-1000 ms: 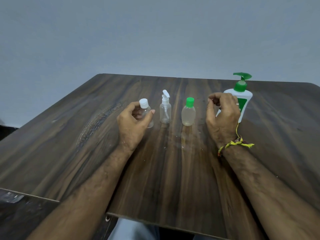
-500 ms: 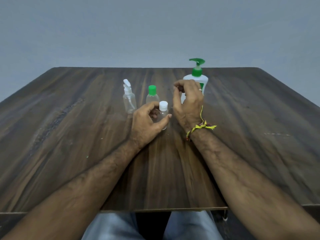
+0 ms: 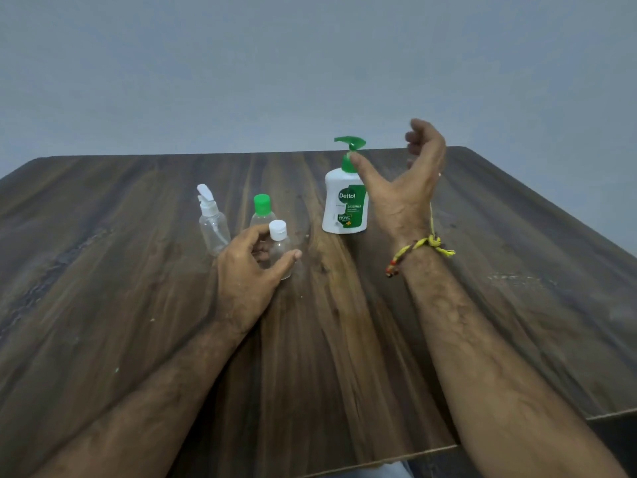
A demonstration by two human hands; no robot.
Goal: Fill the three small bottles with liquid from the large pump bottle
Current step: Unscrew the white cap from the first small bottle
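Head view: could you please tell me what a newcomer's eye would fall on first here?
The white pump bottle with its green pump stands out at mid-table, with the right hand raised beside it, thumb near its neck. Nearer, the left hand grips a clear white-capped bottle; behind it stand a green-capped bottle and a spray bottle.

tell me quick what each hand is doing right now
Left hand: holding the white-capped small bottle upright on the table.
Right hand: open, holding nothing, raised beside the large pump bottle.
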